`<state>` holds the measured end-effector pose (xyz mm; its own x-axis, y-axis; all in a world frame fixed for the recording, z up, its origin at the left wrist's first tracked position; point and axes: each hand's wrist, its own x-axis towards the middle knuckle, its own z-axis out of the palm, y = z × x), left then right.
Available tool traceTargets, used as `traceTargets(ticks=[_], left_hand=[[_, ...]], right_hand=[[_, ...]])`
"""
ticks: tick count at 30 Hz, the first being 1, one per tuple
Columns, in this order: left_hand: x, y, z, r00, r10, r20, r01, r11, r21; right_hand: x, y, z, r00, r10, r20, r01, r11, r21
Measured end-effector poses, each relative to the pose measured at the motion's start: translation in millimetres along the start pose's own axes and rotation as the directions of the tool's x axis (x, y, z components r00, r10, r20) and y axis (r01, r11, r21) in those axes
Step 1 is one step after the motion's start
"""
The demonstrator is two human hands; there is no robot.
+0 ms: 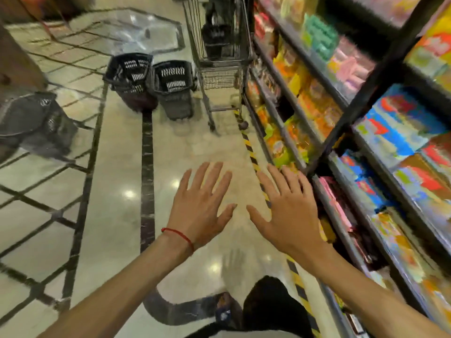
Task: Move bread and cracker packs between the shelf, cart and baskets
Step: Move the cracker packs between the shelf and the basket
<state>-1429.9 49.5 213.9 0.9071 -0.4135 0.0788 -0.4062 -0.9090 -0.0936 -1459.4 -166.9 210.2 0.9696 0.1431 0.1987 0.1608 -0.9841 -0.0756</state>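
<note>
The packs sit in tight rows along the front edges of the shelf on the person's right, several tiers of them. The picture is too blurred to tell bread from crackers. Neither hand holds any pack. The right hand is flat with its fingers spread wide, just beside the front edge of a low tier but not touching it. The left hand, with a red string at the wrist, is spread the same way over the floor. Further down the aisle a cart stands close against the shelf's front edge. Two black baskets stand side by side on the floor just left of it, and a third basket is near the left edge of the view. What they hold cannot be made out. I judge the likeliest slip to be at the shelf edge. The rows are so close that fingers pushed in for one pack could drag its neighbours over the lip. A hard squeeze would likely crush bread or snap crackers. The gap between cart and shelf looks narrow, and the baskets on the floor could catch a foot. The floor left of the striped tape gives plenty of room to carry packs across.
</note>
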Motion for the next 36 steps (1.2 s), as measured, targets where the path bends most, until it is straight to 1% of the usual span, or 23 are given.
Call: traceTargets(ticks=[5, 9, 13, 17, 18, 20, 23, 28, 31, 36], left_hand=[[63, -62, 29, 0.996, -0.083, 0.029, 0.083, 0.996, 0.018], [138, -116, 53, 0.988, -0.149, 0.03, 0.148, 0.988, 0.039], [216, -169, 64, 0.97, -0.242, 0.037, 0.239, 0.969, 0.068], [281, -216, 64, 0.941, -0.334, 0.048, 0.329, 0.94, 0.092], [295, -228, 65, 0.933, -0.355, 0.05, 0.35, 0.932, 0.091], [320, -251, 69, 0.919, -0.389, 0.064, 0.383, 0.92, 0.083], [358, -290, 81, 0.909, -0.412, 0.068, 0.408, 0.911, 0.067], [437, -370, 117, 0.884, -0.463, 0.062, 0.46, 0.886, 0.052], [487, -429, 138, 0.88, -0.47, 0.071, 0.47, 0.882, 0.021], [565, -543, 158, 0.89, -0.442, 0.114, 0.447, 0.894, -0.016]], right_hand=[[101, -11, 39, 0.997, -0.082, -0.006, 0.083, 0.996, 0.037], [201, -13, 73, 0.992, -0.125, 0.009, 0.125, 0.992, 0.037], [310, -8, 99, 0.982, -0.184, -0.033, 0.186, 0.98, 0.07], [408, -4, 116, 0.948, -0.302, -0.104, 0.315, 0.937, 0.151], [433, -5, 119, 0.939, -0.329, -0.099, 0.341, 0.928, 0.152], [480, -9, 125, 0.93, -0.364, -0.045, 0.367, 0.92, 0.139], [543, -20, 141, 0.926, -0.378, 0.012, 0.375, 0.921, 0.107], [654, -49, 181, 0.913, -0.408, -0.005, 0.407, 0.908, 0.098], [728, -74, 202, 0.91, -0.414, 0.009, 0.412, 0.908, 0.084], [852, -117, 235, 0.908, -0.417, 0.043, 0.414, 0.907, 0.074]])
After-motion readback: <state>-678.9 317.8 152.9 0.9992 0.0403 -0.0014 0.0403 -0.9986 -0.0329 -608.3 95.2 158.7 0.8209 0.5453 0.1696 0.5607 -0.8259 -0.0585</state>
